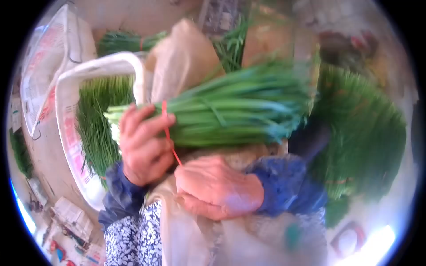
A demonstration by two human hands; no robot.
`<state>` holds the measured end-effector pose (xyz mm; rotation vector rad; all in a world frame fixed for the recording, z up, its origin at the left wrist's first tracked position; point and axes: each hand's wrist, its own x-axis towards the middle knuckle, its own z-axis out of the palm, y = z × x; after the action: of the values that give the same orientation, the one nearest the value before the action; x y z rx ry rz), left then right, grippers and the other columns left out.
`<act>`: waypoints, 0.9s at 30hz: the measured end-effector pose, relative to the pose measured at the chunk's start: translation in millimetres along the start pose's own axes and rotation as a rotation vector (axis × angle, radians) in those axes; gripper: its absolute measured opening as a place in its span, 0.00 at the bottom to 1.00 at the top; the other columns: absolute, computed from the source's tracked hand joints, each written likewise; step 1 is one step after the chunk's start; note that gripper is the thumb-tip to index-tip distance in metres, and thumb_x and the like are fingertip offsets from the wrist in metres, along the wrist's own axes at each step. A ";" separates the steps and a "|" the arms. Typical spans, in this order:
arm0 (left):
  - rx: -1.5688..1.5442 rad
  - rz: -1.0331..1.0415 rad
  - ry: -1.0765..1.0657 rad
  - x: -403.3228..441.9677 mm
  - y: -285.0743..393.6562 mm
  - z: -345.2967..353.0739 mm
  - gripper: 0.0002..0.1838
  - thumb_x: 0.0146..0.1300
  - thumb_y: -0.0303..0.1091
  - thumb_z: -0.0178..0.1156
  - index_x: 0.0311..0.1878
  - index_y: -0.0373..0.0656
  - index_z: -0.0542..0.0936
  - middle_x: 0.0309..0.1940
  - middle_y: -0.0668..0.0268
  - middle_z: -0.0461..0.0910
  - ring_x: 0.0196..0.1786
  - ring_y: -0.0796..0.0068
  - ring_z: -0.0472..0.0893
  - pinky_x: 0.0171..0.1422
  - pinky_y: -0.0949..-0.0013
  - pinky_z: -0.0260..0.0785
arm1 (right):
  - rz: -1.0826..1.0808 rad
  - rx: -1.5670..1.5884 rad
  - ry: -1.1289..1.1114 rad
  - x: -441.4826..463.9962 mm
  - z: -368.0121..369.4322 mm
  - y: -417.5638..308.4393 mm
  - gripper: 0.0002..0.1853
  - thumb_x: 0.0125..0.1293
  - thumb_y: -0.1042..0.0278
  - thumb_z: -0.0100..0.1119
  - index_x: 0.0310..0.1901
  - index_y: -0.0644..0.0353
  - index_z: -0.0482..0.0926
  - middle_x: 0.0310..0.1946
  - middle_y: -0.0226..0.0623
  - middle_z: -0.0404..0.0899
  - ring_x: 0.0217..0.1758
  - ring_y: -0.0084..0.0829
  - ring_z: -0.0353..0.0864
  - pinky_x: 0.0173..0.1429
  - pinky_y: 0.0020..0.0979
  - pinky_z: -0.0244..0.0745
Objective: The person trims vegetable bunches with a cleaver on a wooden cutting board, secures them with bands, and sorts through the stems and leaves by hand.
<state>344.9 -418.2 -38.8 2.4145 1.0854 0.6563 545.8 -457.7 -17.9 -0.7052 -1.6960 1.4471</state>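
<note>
A thick bunch of green chives (239,106) lies sideways in front of me, pale cut ends at the left and blurred leaf tips at the right. My left hand (144,144) is wrapped round its pale end. A thin red tie (165,122) circles the bunch beside my left fingers and runs down taut to my right hand (215,184). Closed in a pinch, my right hand grips the lower end of that tie over my lap.
At the left, a white basket (66,111) holds more upright chives (106,102). A large pile of chives (364,137) stands at the right. Behind the bunch are brown paper or cloth (182,57) and another tied bundle (126,42). A second white bag (46,66) stands far left.
</note>
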 end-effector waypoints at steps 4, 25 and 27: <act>0.081 0.022 0.039 14.5 10.1 11.9 0.12 0.35 0.27 0.66 0.28 0.45 0.80 0.50 0.60 0.83 0.59 0.46 0.76 0.69 0.41 0.56 | 0.006 -0.072 0.009 -16.5 -21.1 2.5 0.06 0.62 0.69 0.56 0.32 0.60 0.70 0.25 0.42 0.75 0.30 0.43 0.77 0.33 0.42 0.68; 0.024 -0.263 0.316 32.9 12.6 -47.3 0.25 0.50 0.27 0.72 0.54 0.38 0.78 0.50 0.60 0.81 0.58 0.64 0.78 0.66 0.58 0.68 | -0.072 -0.864 0.018 23.6 -93.4 90.6 0.52 0.36 0.60 0.76 0.69 0.59 0.65 0.54 0.48 0.75 0.59 0.48 0.74 0.64 0.43 0.67; -0.475 -0.314 0.773 28.7 -12.4 -35.1 0.17 0.66 0.26 0.60 0.57 0.36 0.74 0.46 0.59 0.80 0.47 0.70 0.81 0.55 0.66 0.75 | -0.088 -0.754 0.026 21.8 -120.1 87.8 0.51 0.37 0.61 0.75 0.69 0.59 0.65 0.55 0.50 0.75 0.59 0.47 0.75 0.63 0.43 0.68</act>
<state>334.5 -382.4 -10.1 1.5487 1.3437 1.5869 628.1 -357.4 -93.8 -1.0130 -2.2274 0.7003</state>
